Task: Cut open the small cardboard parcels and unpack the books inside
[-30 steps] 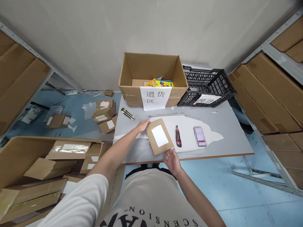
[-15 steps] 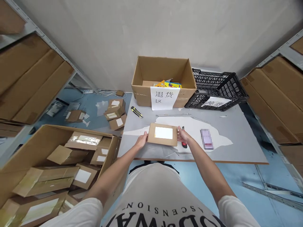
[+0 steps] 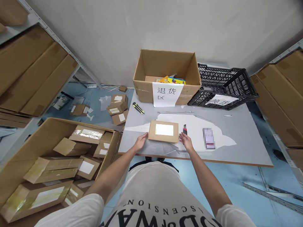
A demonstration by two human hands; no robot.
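Note:
A small cardboard box [image 3: 152,135] with a white label on top lies flat on the table [image 3: 246,138] in front of me. At its left edge is my left hand [image 3: 141,141], fingers stretched out and their tips at the cardboard. My right hand [image 3: 186,141] is just off the box's right side, fingers apart and holding nothing. Right above those fingers lies a red and black utility knife [image 3: 185,130]. A yellow and black utility knife [image 3: 138,108] rests farther back on the left.
A large open carton [image 3: 144,94] with colourful packages stands at the back, beside a black plastic crate [image 3: 222,88]. Left of the table, a big carton [image 3: 50,126] holds several parcels. More small boxes [image 3: 119,108] lie on the floor. A blurred-out purple item [image 3: 209,138] lies right.
The box has come down flat onto the table. My right hand has come away from its right side, and the red knife now shows more fully. The view has shifted slightly.

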